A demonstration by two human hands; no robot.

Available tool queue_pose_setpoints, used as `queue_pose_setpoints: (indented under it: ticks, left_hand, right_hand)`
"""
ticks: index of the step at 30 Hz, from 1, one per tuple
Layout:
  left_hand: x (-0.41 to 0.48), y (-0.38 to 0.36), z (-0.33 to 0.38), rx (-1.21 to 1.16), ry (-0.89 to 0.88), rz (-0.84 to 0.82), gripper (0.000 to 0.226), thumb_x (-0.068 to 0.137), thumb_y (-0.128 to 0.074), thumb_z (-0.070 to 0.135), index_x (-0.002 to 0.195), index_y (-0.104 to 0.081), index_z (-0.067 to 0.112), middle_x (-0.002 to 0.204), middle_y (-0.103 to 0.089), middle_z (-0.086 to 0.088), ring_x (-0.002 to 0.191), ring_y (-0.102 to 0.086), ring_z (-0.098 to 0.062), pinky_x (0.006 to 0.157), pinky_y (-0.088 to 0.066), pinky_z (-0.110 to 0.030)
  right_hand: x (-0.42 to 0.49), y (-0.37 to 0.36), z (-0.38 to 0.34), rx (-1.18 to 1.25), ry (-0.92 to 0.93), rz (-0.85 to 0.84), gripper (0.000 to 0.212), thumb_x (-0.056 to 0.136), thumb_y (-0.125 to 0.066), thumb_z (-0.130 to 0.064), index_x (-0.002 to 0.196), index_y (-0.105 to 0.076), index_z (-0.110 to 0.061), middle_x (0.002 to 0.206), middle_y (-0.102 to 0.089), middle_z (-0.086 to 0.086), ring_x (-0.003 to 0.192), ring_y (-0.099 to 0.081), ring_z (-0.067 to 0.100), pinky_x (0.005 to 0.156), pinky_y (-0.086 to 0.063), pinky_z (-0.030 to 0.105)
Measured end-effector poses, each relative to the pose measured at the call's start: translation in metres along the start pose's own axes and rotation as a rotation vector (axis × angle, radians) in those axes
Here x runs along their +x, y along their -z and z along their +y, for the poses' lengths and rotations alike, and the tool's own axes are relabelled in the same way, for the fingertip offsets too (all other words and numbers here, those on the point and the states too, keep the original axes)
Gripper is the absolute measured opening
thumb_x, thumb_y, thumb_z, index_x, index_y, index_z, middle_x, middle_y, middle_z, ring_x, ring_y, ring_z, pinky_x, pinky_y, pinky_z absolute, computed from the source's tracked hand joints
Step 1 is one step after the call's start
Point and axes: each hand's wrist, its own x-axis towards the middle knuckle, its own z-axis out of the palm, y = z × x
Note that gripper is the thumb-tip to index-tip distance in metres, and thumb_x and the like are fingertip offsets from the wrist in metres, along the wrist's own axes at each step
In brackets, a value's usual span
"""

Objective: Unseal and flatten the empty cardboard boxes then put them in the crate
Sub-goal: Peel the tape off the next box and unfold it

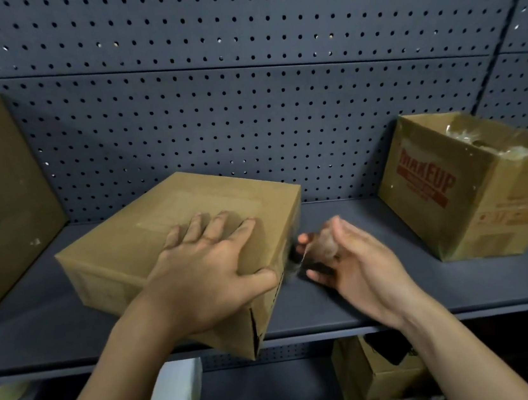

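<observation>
Pegboard-backed shelf [350, 292]: left hand [211, 272] clamps the sealed box [171, 214], fingers spread; right hand [357, 263] beside it pinches blurred tape [326, 245].

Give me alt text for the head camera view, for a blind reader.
A person's left hand grips a closed cardboard box on a shelf while the blurred right hand seems to pinch tape beside it. An opened box printed MAKEUP sits at right.

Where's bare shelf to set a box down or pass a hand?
Bare shelf between leaning cardboard and flat box, and behind the right hand toward the printed box. Crowded at the flat box's near corner, where left hand grips.
</observation>
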Motion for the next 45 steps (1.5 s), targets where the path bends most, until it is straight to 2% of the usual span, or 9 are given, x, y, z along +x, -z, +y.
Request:
queue_pose_setpoints:
  ticks: [3, 7, 16, 25, 29, 32, 35, 39, 45]
  left_hand:
    - [0.001, -0.001, -0.001, 0.002, -0.005, 0.016, 0.106, 0.057, -0.003, 0.082, 0.155, 0.006, 0.043, 0.166, 0.005, 0.004, 0.153, 0.006, -0.024, 0.123, 0.002, -0.046]
    - [0.001, -0.002, -0.001, 0.013, -0.008, 0.027, 0.104, 0.057, -0.003, 0.082, 0.154, 0.006, 0.044, 0.166, 0.004, 0.004, 0.153, 0.005, -0.023, 0.123, 0.001, -0.045]
    - [-0.003, -0.001, -0.006, -0.006, -0.035, 0.026, 0.102, 0.059, -0.004, 0.080, 0.154, 0.005, 0.044, 0.166, 0.005, 0.006, 0.152, 0.008, -0.020, 0.123, 0.004, -0.041]
    - [-0.011, 0.006, -0.009, -0.108, -0.088, -0.015, 0.094, 0.062, -0.022, 0.077, 0.150, 0.000, 0.054, 0.163, 0.009, 0.020, 0.150, 0.013, -0.006, 0.116, 0.008, -0.028]
    - [-0.018, 0.015, -0.018, -0.188, -0.092, -0.046, 0.097, 0.051, -0.027, 0.079, 0.145, -0.010, 0.058, 0.160, 0.002, 0.030, 0.148, 0.010, 0.001, 0.119, 0.004, -0.028]
    - [-0.023, 0.019, -0.023, -0.227, -0.081, -0.058, 0.098, 0.048, -0.028, 0.077, 0.143, -0.016, 0.058, 0.157, -0.002, 0.033, 0.147, 0.007, 0.003, 0.121, 0.004, -0.029]
    - [-0.026, 0.022, -0.022, -0.233, -0.061, -0.068, 0.095, 0.048, -0.028, 0.077, 0.140, -0.018, 0.057, 0.157, -0.005, 0.032, 0.148, 0.004, 0.000, 0.122, 0.001, -0.031]
    - [-0.030, 0.027, -0.017, -0.239, -0.036, -0.074, 0.073, 0.060, -0.035, 0.070, 0.131, -0.024, 0.055, 0.144, -0.024, 0.032, 0.145, -0.014, -0.008, 0.119, -0.014, -0.035]
    - [-0.018, 0.020, 0.005, -0.132, 0.035, -0.016, 0.046, 0.083, -0.037, 0.059, 0.124, -0.033, 0.037, 0.137, -0.040, 0.011, 0.128, -0.035, -0.023, 0.111, -0.029, -0.044]
  right_hand:
    - [0.003, 0.001, 0.008, -0.340, 0.130, -0.009, 0.026, 0.078, -0.079, -0.034, 0.088, -0.062, -0.017, 0.090, -0.065, 0.008, 0.084, -0.063, 0.016, 0.088, -0.050, 0.035]
    - [0.007, -0.003, 0.013, -0.536, 0.137, 0.044, 0.033, 0.080, -0.076, 0.001, 0.103, -0.054, -0.008, 0.082, -0.067, 0.005, 0.076, -0.065, 0.013, 0.076, -0.056, 0.024]
    - [0.003, -0.014, 0.018, -0.960, 0.205, 0.008, 0.010, 0.090, -0.071, -0.023, 0.084, -0.063, -0.023, 0.071, -0.063, -0.002, 0.067, -0.053, 0.006, 0.066, -0.047, 0.029]
    - [-0.006, 0.001, 0.015, -1.199, 0.322, 0.141, 0.017, 0.096, -0.058, -0.011, 0.083, -0.055, -0.022, 0.080, -0.061, -0.007, 0.081, -0.055, 0.004, 0.068, -0.041, 0.013]
    - [0.008, 0.039, -0.004, -1.081, 0.335, 0.437, 0.018, 0.096, -0.057, -0.008, 0.083, -0.056, -0.020, 0.073, -0.066, -0.003, 0.069, -0.063, 0.004, 0.069, -0.047, 0.029]
    - [0.011, 0.047, -0.004, -1.060, 0.283, 0.408, 0.014, 0.098, -0.056, -0.010, 0.086, -0.054, -0.017, 0.091, -0.068, -0.002, 0.082, -0.065, 0.009, 0.080, -0.054, 0.039]
    - [0.009, 0.032, 0.000, -0.649, 0.300, 0.288, 0.023, 0.100, -0.042, 0.008, 0.101, -0.056, -0.011, 0.112, -0.067, 0.005, 0.090, -0.070, 0.017, 0.078, -0.060, 0.035]
    - [0.007, 0.020, 0.002, -0.560, 0.318, 0.229, 0.042, 0.095, -0.036, 0.016, 0.101, -0.070, -0.008, 0.081, -0.063, 0.008, 0.062, -0.057, 0.013, 0.055, -0.044, 0.017]
    - [0.017, 0.000, 0.020, -0.563, 0.382, 0.248, 0.030, 0.087, -0.035, -0.002, 0.076, -0.061, -0.009, 0.067, -0.051, 0.003, 0.061, -0.040, 0.016, 0.054, -0.032, 0.023]
